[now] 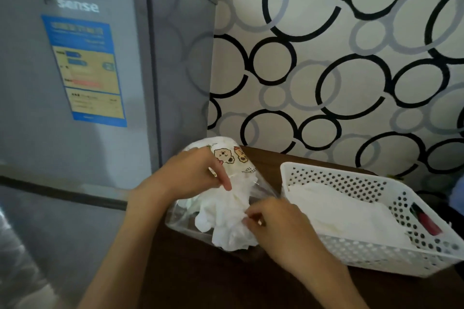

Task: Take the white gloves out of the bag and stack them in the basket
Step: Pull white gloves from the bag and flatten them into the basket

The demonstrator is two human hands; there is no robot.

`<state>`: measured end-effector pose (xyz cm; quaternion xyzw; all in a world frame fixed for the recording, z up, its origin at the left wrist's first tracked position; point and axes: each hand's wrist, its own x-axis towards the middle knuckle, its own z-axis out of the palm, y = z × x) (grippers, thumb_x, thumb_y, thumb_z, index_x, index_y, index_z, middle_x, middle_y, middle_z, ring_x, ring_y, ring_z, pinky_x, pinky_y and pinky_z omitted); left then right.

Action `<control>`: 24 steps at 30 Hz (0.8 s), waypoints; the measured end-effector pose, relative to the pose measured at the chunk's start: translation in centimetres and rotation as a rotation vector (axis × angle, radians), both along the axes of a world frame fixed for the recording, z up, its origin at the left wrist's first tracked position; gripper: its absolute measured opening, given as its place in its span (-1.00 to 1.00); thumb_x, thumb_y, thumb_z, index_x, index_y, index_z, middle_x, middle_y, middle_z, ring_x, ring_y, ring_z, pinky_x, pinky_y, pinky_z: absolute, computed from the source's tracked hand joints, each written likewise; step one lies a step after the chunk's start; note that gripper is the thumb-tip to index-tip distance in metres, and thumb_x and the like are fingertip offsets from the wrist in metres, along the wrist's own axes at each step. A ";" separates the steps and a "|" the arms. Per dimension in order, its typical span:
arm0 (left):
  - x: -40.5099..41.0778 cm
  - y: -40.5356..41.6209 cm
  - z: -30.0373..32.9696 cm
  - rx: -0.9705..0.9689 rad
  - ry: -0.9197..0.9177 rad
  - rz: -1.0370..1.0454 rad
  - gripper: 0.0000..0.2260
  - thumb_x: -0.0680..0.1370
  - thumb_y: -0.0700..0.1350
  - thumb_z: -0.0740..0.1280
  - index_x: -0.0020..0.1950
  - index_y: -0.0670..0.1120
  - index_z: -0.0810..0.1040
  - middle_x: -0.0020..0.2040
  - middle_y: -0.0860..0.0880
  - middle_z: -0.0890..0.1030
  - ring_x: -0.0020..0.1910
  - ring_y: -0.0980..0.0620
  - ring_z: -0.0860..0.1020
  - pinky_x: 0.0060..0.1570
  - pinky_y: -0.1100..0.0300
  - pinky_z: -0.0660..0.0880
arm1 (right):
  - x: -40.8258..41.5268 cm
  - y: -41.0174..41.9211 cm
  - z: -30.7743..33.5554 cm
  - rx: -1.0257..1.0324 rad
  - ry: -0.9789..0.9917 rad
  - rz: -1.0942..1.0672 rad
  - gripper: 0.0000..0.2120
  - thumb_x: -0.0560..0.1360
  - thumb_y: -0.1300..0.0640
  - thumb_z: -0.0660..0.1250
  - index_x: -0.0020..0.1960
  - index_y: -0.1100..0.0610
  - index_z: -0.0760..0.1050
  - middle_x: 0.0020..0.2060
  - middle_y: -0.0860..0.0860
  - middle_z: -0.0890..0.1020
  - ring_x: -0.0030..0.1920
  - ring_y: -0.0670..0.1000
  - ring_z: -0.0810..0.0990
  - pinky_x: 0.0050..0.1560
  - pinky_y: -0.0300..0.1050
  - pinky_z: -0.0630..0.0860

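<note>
Your left hand (190, 173) grips the upper part of the clear plastic bag with cartoon bear print (231, 158), fingers curled over it, holding it in place on the dark brown wooden tabletop (200, 281). Your right hand (276, 223) pinches the bunched white fabric gloves (226, 218) at the bag's open mouth; the bundle is partly out, partly inside the film.

The white perforated plastic basket (376, 256) sits just right of the bag, already holding a flat layer of white gloves (346, 211). Something red lies behind the basket's far right wall; can't tell what.

Handling, my read: the gloves are light, limp and crumpled, with no stiffness, so they'll sag and snag on the film. The bag looks slippery and thin. Pinch one glove at the cuff or a clear edge, not the whole wad, and keep the bag pinned so it doesn't drag along. Flatten each glove before laying it on the stack.
</note>
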<state>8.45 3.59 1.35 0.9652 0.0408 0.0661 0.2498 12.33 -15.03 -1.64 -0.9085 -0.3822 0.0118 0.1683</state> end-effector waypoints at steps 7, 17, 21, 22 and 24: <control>-0.5 -0.3 0.3 0.046 0.156 -0.154 -0.63 0.42 -0.02 0.50 0.19 0.20 0.56 0.28 0.28 0.46 0.26 0.30 0.36 0.24 0.29 0.32 | 2.6 -1.7 1.7 0.408 0.298 -0.027 -0.94 0.36 -0.04 0.48 -0.23 -0.08 0.63 -0.31 -0.17 0.64 -0.25 -0.16 0.61 -0.15 -0.21 0.55; 1.1 -2.5 -0.2 -0.035 -0.095 0.011 -0.82 0.50 0.11 0.37 0.03 0.08 0.64 0.07 0.16 0.61 0.00 0.19 0.52 0.12 0.05 0.50 | 3.1 -2.3 2.7 0.799 0.294 -0.104 -0.88 0.55 -0.03 0.21 -0.03 0.00 0.46 -0.12 -0.14 0.63 -0.11 -0.21 0.60 -0.18 -0.37 0.52; 0.9 -2.7 0.2 -0.088 -0.167 0.012 -0.84 0.54 0.09 0.32 -0.01 0.07 0.64 -0.11 0.26 0.58 -0.09 0.31 0.53 0.05 0.13 0.51 | 2.9 -2.9 3.2 0.680 0.480 -0.079 -0.51 0.32 -0.23 0.34 0.18 -0.11 0.35 -0.01 -0.26 0.55 -0.02 -0.26 0.54 -0.26 -0.43 0.45; 0.9 -2.9 0.2 -0.089 -0.182 0.017 -0.84 0.55 0.09 0.31 -0.01 0.07 0.64 -0.12 0.25 0.58 -0.10 0.30 0.53 0.04 0.14 0.51 | 2.8 -2.9 3.1 0.593 0.492 -0.037 -0.35 0.23 -0.29 0.37 0.25 -0.18 0.27 0.04 -0.31 0.51 0.04 -0.28 0.51 -0.21 -0.42 0.45; 1.1 -3.0 0.1 -0.086 -0.190 0.025 -0.86 0.55 0.07 0.30 -0.05 0.08 0.63 -0.11 0.20 0.62 -0.09 0.23 0.57 0.03 0.07 0.53 | 2.7 -2.9 2.7 0.466 0.475 0.087 -0.07 0.15 -0.38 0.45 0.41 -0.26 0.10 0.16 -0.41 0.39 0.18 -0.33 0.41 0.03 -0.39 0.41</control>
